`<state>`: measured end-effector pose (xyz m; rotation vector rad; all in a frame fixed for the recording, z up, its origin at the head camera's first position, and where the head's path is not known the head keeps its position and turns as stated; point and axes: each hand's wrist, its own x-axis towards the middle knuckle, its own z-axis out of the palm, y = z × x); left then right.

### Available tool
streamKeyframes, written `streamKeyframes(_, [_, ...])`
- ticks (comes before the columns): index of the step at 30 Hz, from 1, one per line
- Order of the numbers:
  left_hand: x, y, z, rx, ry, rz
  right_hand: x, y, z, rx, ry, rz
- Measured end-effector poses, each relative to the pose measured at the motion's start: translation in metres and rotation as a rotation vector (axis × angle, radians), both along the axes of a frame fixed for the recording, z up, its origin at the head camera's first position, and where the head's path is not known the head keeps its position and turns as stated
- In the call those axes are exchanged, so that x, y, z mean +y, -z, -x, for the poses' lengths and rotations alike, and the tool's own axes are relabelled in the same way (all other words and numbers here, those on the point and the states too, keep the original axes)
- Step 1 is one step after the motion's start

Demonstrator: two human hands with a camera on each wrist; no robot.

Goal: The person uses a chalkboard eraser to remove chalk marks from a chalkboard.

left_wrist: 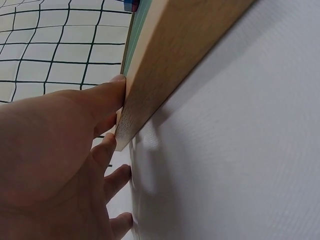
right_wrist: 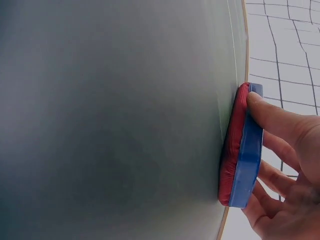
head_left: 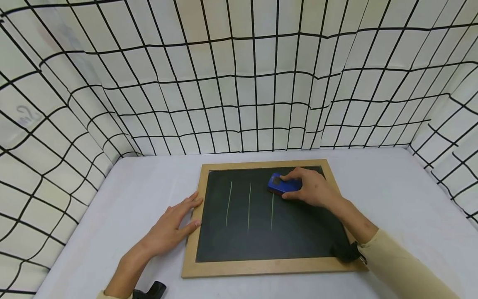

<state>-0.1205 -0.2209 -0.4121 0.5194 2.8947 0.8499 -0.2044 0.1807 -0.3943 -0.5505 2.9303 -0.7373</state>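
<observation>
A chalkboard (head_left: 239,245) in a light wooden frame (head_left: 261,265) lies on the table. Three pale vertical chalk lines (head_left: 249,207) run down its left and middle part; the eraser covers the top of the rightmost one. My right hand (head_left: 313,189) grips a blue chalkboard eraser (head_left: 285,185) between thumb and fingers at the board's upper right. In the right wrist view the red pad (right_wrist: 233,150) of the eraser lies against the board. My left hand (head_left: 169,228) rests at the frame's left side, thumb and fingers extended, with fingertips touching the wood.
White cloth covers the table (head_left: 149,187) around the board. White walls with a black wire grid (head_left: 242,83) stand at the back and both sides. A black wrist device (head_left: 345,251) overhangs the board's lower right corner, and another (head_left: 151,290) sits by my left wrist.
</observation>
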Motion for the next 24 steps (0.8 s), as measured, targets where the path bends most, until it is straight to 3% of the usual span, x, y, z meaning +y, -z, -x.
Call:
streamKeyframes(10, [-0.002,0.000,0.000,0.023,-0.003,0.029,-0.006,0.001,-0.015,0.019,-0.082,-0.007])
streamKeyframes(24, [0.001,0.001,-0.002,0.013,-0.004,0.007,-0.010,-0.002,-0.050,0.020,-0.189,-0.033])
